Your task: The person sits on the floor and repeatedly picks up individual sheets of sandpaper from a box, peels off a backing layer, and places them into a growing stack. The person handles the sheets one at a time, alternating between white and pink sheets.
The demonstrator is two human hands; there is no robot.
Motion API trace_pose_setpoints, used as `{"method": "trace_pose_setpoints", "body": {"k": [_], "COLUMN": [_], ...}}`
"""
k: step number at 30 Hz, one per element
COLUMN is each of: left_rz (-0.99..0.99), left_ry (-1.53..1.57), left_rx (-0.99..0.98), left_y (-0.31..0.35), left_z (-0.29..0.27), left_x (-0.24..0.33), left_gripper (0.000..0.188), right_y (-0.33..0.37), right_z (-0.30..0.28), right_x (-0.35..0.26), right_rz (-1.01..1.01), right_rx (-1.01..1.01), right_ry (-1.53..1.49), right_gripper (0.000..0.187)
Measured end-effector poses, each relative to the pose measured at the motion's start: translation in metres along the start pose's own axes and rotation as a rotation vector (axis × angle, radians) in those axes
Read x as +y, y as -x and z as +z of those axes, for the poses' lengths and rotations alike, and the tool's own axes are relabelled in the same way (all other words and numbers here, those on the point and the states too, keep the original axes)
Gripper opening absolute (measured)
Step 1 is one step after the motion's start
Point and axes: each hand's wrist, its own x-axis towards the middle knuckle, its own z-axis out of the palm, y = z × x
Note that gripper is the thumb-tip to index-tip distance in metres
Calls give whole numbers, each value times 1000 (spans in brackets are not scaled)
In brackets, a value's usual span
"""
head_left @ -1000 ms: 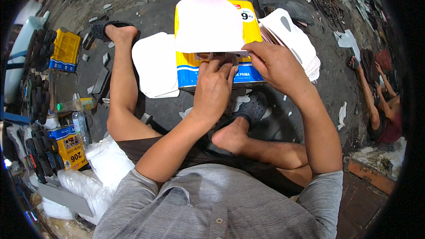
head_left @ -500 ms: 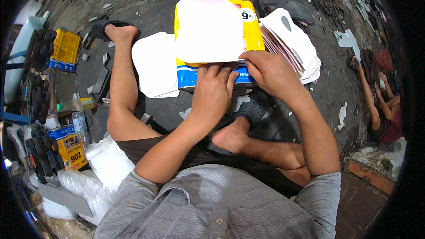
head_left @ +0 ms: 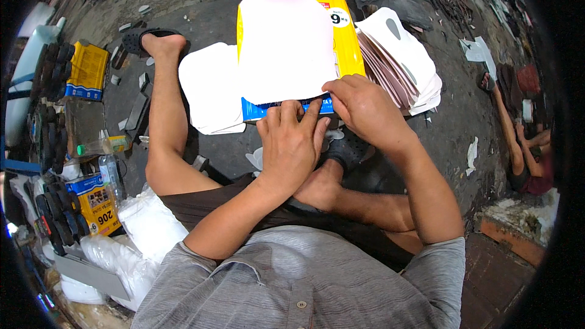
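A white sheet with rounded corners lies on top of a yellow-and-blue tin in front of me. My right hand pinches the sheet's near right corner between thumb and forefinger. At the tin's near blue side is my left hand, its fingers stretched out and the fingertips close below the sheet's near edge. Whether those fingertips touch the sheet or only the tin, I cannot tell. Left of the tin lie more white sheets. On its right, a fanned stack of white sheets carries grey teardrop shapes.
My feet in dark clogs rest on the dark, scrap-strewn floor. At the left stand yellow tins, plastic bottles, stacked dark sandals and white plastic bags. Another person's legs show at the far right.
The sheet's near edge has come toward me over the tin, with my right hand still on its corner. My left hand has drawn back slightly, and its fingers now show more fully.
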Motion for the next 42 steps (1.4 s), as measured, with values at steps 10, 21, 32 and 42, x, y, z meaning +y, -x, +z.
{"method": "trace_pose_setpoints", "body": {"k": [10, 21, 32, 42], "left_rz": [15, 176, 261, 244], "left_ry": [-21, 7, -200, 288], "left_rx": [27, -275, -107, -380], "left_y": [-1, -46, -89, 53], "left_z": [5, -33, -25, 63], "left_x": [-2, -31, -45, -49], "left_gripper": [36, 50, 53, 20], "right_y": [-4, 13, 14, -16], "right_z": [5, 10, 13, -107], "right_x": [3, -21, -21, -61], "right_rz": [-2, 8, 60, 138], "right_rx": [118, -47, 38, 642], "right_ry": [-47, 170, 168, -502], "right_gripper": [19, 29, 25, 40]}}
